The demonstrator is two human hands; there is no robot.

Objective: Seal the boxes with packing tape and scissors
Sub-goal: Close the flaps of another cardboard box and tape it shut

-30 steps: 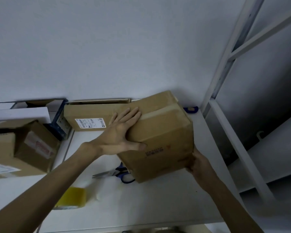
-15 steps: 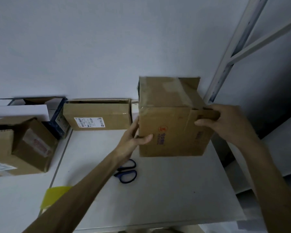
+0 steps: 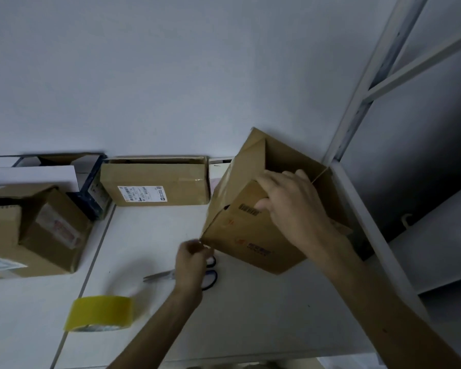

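A brown cardboard box point(image 3: 253, 235) stands tilted on the white table point(image 3: 250, 315) at the right, one flap raised at the back. My right hand point(image 3: 290, 209) grips its upper edge from above. My left hand point(image 3: 192, 262) pinches the box's lower left corner. Blue-handled scissors point(image 3: 210, 279) lie flat on the table under my left hand, blades pointing left, partly hidden by the wrist. A yellow roll of packing tape point(image 3: 101, 312) stands near the table's front left.
A labelled brown box point(image 3: 155, 182) lies against the wall. More cardboard boxes point(image 3: 30, 235) are stacked at the left on an adjoining surface, with an open blue-and-white box point(image 3: 64, 166) behind. A white metal shelf frame point(image 3: 357, 115) rises at the right.
The box has been turned and tipped onto a corner edge. My right hand shifted onto its top edge, and my left hand dropped from the side to the lower left corner.
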